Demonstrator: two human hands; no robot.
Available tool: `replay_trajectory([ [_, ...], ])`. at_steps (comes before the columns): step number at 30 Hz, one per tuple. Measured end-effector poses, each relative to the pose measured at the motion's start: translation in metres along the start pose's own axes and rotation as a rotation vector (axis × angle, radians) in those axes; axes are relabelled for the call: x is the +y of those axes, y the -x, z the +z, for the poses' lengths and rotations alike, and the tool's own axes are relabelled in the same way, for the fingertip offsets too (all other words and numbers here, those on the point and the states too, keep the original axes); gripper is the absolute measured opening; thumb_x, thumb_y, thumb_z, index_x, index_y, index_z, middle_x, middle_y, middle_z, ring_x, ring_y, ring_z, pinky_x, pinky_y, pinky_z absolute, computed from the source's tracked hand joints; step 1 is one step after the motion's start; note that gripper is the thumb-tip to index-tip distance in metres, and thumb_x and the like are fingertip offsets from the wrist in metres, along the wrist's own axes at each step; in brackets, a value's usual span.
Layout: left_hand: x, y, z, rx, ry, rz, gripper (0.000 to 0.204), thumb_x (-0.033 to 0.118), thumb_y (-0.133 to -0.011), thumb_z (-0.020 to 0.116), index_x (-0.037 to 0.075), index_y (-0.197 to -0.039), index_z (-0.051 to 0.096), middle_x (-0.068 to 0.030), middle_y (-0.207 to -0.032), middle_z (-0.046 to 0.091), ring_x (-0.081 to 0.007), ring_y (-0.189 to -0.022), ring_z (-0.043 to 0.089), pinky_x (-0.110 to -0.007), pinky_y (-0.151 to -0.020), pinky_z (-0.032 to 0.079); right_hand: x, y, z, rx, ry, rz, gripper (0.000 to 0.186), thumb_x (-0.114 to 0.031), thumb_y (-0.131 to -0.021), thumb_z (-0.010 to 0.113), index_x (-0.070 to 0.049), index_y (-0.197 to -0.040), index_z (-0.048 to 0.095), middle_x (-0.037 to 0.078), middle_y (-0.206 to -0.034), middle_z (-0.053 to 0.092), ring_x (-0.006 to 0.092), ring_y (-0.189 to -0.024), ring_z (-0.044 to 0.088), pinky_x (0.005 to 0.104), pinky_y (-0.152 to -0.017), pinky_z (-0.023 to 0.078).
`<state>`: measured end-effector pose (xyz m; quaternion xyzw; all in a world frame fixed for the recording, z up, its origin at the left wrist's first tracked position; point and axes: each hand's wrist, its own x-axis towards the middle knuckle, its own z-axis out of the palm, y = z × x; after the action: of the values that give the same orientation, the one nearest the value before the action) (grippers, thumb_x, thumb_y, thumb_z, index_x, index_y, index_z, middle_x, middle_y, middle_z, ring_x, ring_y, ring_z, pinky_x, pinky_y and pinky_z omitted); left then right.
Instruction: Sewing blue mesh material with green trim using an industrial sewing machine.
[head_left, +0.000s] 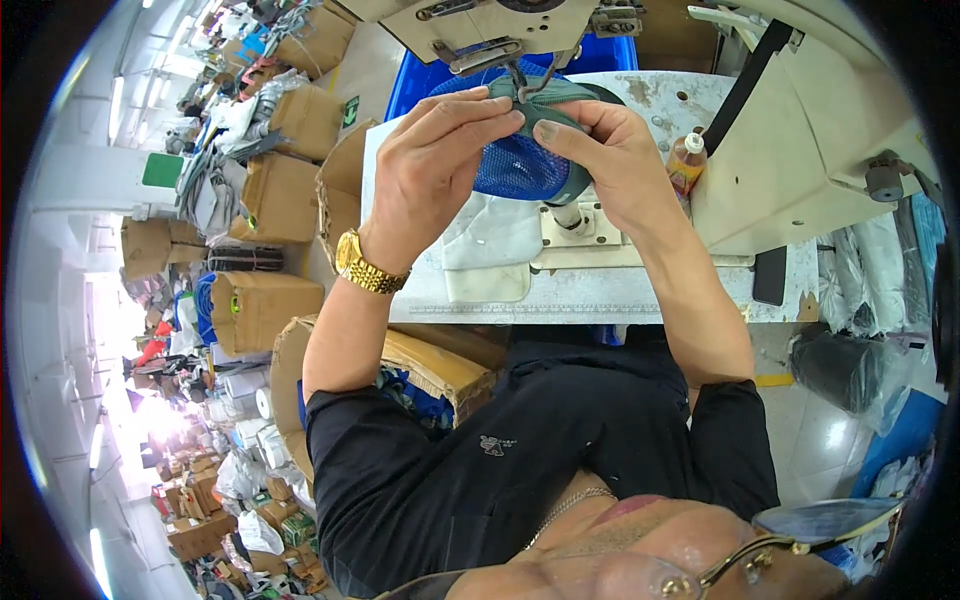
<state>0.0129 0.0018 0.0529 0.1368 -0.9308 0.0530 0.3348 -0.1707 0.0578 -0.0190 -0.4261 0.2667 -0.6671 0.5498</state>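
A rounded piece of blue mesh with green fabric [524,168] sits at the sewing machine's needle and presser foot [522,88]. I cannot tell whether it is a cap. My left hand [432,150], with a gold watch [366,265] on its wrist, holds the piece from the left, fingers pressed together beside the foot. On the other side my right hand [610,150] pinches the green edge, thumb on top and fingertips partly hidden. Below the piece, a post [568,215] rises from a metal plate on the machine table [440,308].
The machine's arm [810,160] stands at the right. Near it are a small bottle [687,165] and a dark phone-like slab [769,276]. A blue bin [405,90] lies behind the table. Cardboard boxes [268,312] crowd the left; plastic-wrapped bundles [835,365] lie right.
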Motion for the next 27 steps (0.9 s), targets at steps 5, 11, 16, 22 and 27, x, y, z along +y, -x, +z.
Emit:
replay_trajectory([
  [5,-0.004,-0.004,0.0,-0.006,-0.003,0.027,0.037,-0.011,-0.072,0.064,0.008,-0.103,0.073,-0.0062,-0.104,0.07,-0.0259,-0.101,0.066,-0.035,-0.084,0.056,-0.001,0.0,0.001,0.042,0.002,0.01,0.023,-0.009,-0.088,0.07,0.004,-0.107,0.069,0.005,-0.093,0.07,0.0057,-0.079,0.061,0.019,-0.071,0.049],
  [11,-0.003,-0.007,0.001,-0.009,-0.017,0.021,0.035,-0.011,-0.073,0.063,0.008,-0.101,0.073,-0.0061,-0.104,0.07,-0.0253,-0.101,0.067,-0.035,-0.084,0.056,-0.002,-0.002,-0.002,0.047,-0.015,0.003,0.023,-0.008,-0.087,0.07,0.004,-0.106,0.069,0.005,-0.093,0.071,0.0056,-0.079,0.062,0.0197,-0.072,0.05],
  [16,-0.009,-0.006,0.003,0.005,-0.019,0.037,0.033,-0.01,-0.074,0.063,0.008,-0.1,0.073,-0.0062,-0.104,0.071,-0.0247,-0.102,0.067,-0.034,-0.085,0.056,-0.002,-0.004,-0.001,0.045,-0.016,-0.009,0.022,-0.008,-0.087,0.071,0.004,-0.106,0.069,0.004,-0.092,0.07,0.0049,-0.078,0.061,0.0188,-0.07,0.049],
  [22,-0.012,-0.007,0.004,0.029,0.042,0.02,0.031,-0.011,-0.075,0.063,0.007,-0.098,0.073,-0.0067,-0.102,0.072,-0.0247,-0.101,0.068,-0.034,-0.085,0.056,0.002,-0.001,0.001,0.061,0.004,-0.046,0.021,-0.01,-0.088,0.071,0.004,-0.103,0.069,0.003,-0.088,0.069,0.0039,-0.074,0.058,0.0178,-0.066,0.046],
  [27,-0.013,-0.005,0.006,0.045,0.061,-0.017,0.028,-0.011,-0.075,0.063,0.006,-0.096,0.072,-0.0075,-0.102,0.072,-0.0255,-0.101,0.068,-0.034,-0.086,0.056,0.003,0.001,0.004,0.075,0.024,-0.045,0.021,-0.01,-0.087,0.071,0.004,-0.103,0.069,0.002,-0.086,0.068,0.0032,-0.073,0.057,0.0174,-0.063,0.045],
])
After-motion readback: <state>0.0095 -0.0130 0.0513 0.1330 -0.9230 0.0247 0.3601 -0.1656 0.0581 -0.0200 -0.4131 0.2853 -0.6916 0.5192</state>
